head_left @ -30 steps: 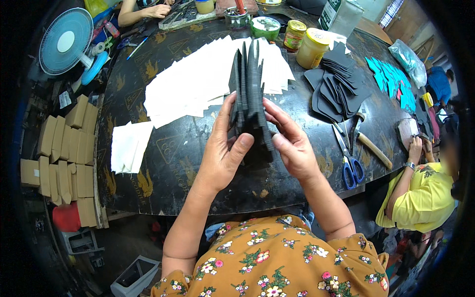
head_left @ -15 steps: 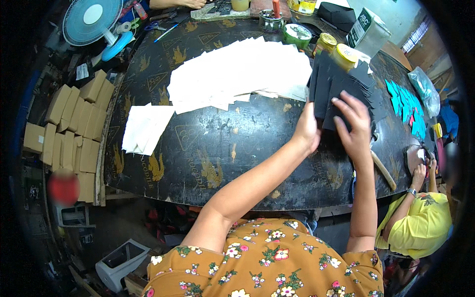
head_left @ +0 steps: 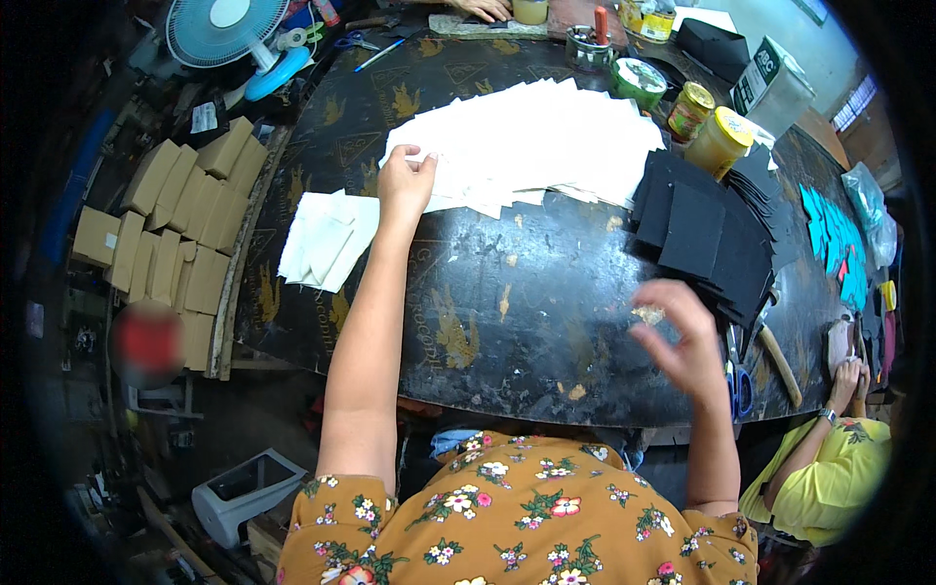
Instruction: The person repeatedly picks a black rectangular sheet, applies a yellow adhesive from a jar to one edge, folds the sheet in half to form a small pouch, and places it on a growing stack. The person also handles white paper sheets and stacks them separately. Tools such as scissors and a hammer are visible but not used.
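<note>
My left hand (head_left: 407, 185) is over the left end of a fanned spread of white sheets (head_left: 536, 136). Its thumb and fingers are apart with nothing visible between them; whether the fingertips touch the sheets I cannot tell. Just left of it lies a smaller pile of white pieces (head_left: 327, 239). My right hand (head_left: 678, 336) is above the table's near right part, fingers curved and apart, holding nothing. Closest to it is an overlapping stack of black pieces (head_left: 694, 224), lying on the dark table (head_left: 546, 341).
Blue-handled scissors (head_left: 743, 390) and a wooden-handled hammer (head_left: 780, 366) lie at right. Jars (head_left: 720, 141), a metal can (head_left: 772, 88) and turquoise pieces (head_left: 834, 239) stand or lie beyond. Brown boxes (head_left: 161, 239) and a fan (head_left: 229, 29) are left; a person in yellow (head_left: 829, 473) sits right.
Both hands have left the black pieces, which now lie on the table. My left hand has moved left to the white sheets; my right hand has drawn back nearer me. The view has shifted.
</note>
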Demonstrator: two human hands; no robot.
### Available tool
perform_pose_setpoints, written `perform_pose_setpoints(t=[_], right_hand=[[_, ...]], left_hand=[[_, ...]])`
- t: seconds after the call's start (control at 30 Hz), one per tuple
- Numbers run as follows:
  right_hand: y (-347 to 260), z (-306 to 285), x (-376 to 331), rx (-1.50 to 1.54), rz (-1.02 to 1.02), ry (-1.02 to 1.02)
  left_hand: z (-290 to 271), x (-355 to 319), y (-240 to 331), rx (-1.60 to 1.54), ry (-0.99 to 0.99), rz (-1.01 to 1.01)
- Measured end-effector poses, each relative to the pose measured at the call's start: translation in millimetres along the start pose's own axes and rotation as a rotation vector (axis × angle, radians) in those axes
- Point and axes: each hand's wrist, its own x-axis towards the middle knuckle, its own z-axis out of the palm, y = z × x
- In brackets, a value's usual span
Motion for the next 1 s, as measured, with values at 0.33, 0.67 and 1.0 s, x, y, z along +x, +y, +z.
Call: perform_pose_setpoints(t=[0.33, 0.67, 1.0], right_hand=[[-4.4, 6.7, -92.0, -0.178, 0.265, -0.006], [8.1, 6.9, -85.7, -0.097, 0.323, 0.114], [27.6, -1.8, -91.5, -0.206, 0.283, 0.167]], left_hand=[[42.9, 39.6, 5.0, 0.215, -0.133, 0.124], [-8.7, -4.6, 143.9, -0.235, 0.258, 1.043], [-52.9, -129.9, 171.1, -0.382, -0.406, 0.682]])
